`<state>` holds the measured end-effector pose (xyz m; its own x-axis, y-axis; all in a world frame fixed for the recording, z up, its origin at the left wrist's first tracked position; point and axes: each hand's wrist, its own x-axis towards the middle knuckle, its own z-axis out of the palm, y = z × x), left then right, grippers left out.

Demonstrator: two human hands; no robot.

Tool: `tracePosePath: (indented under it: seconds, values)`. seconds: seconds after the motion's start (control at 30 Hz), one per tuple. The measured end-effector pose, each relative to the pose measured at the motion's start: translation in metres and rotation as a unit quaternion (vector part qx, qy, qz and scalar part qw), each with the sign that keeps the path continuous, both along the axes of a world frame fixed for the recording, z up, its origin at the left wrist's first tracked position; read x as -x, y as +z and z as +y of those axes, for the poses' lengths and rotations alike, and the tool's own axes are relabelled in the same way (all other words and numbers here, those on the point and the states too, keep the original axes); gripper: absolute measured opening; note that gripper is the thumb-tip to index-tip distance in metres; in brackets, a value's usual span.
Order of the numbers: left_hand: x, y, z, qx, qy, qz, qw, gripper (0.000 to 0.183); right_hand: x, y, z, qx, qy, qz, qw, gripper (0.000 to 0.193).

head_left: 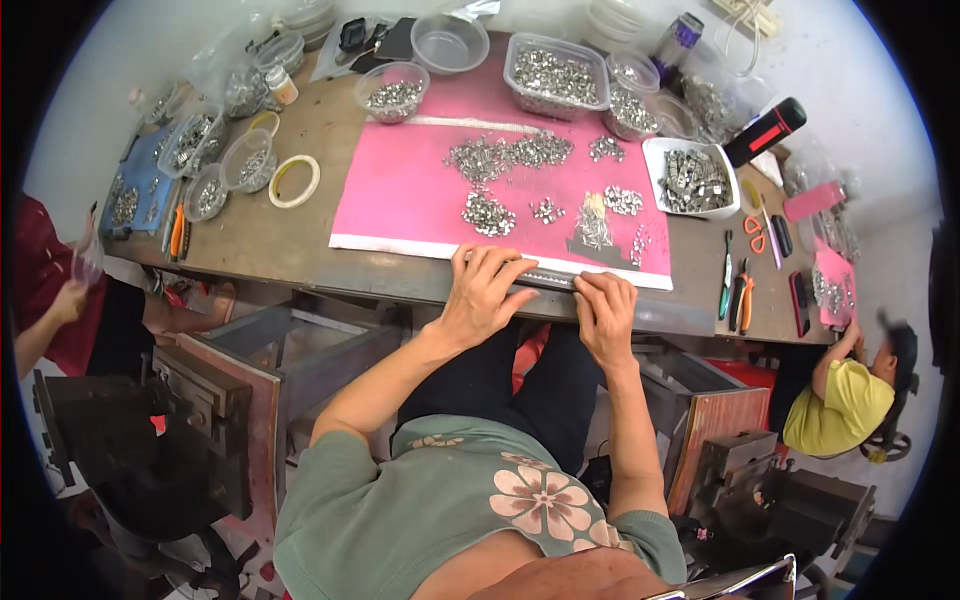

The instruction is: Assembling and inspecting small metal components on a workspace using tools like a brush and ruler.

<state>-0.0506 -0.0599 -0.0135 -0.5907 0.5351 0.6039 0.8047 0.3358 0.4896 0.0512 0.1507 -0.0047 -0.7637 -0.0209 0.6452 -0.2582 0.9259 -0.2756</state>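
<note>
At the table's front edge, a narrow dark bar (549, 280) lies crosswise between my hands, with a row of tiny silvery bits along it. My left hand (482, 292) grips its left end, thumb and fingers pressed together. On the right end, my right hand (604, 308) closes with thumb and fingertips. Just beyond is a pink mat (390, 190) with a white front border. Small metal pieces (510, 152) lie on it in several heaps. Thin pale strips (594, 222) rest on a dark patch near my right hand. The bar's ends are hidden under my fingers.
A white tray (650, 152) of metal parts stands right of the mat, a clear tub (558, 107) behind. Pliers (741, 300) and orange-handled scissors (755, 232) lie right; a tape roll (294, 200) lies left. Other people sit at left (60, 300) and right (842, 405).
</note>
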Motion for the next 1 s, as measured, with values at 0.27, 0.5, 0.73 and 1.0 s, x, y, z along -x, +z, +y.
tracePosePath:
  seconds: [0.27, 0.5, 0.73, 1.0]
  values:
    - [0.118, 0.012, 0.030, 0.006, 0.006, 0.043, 0.999, 0.012, 0.100, 0.027, 0.042, 0.138, 0.045, -0.054, 0.988, 0.012]
    - [0.173, -0.004, 0.092, 0.029, 0.023, 0.076, 0.996, 0.014, 0.203, -0.003, 0.053, 0.068, -0.060, -0.106, 0.990, 0.011]
    - [0.186, -0.009, 0.111, 0.114, 0.016, 0.066, 0.991, 0.011, 0.200, -0.010, 0.060, 0.007, -0.095, -0.135, 0.986, 0.011]
    - [0.191, -0.006, 0.103, 0.025, 0.025, -0.009, 0.999, 0.009, 0.200, -0.007, 0.060, 0.087, -0.074, -0.139, 0.984, 0.013]
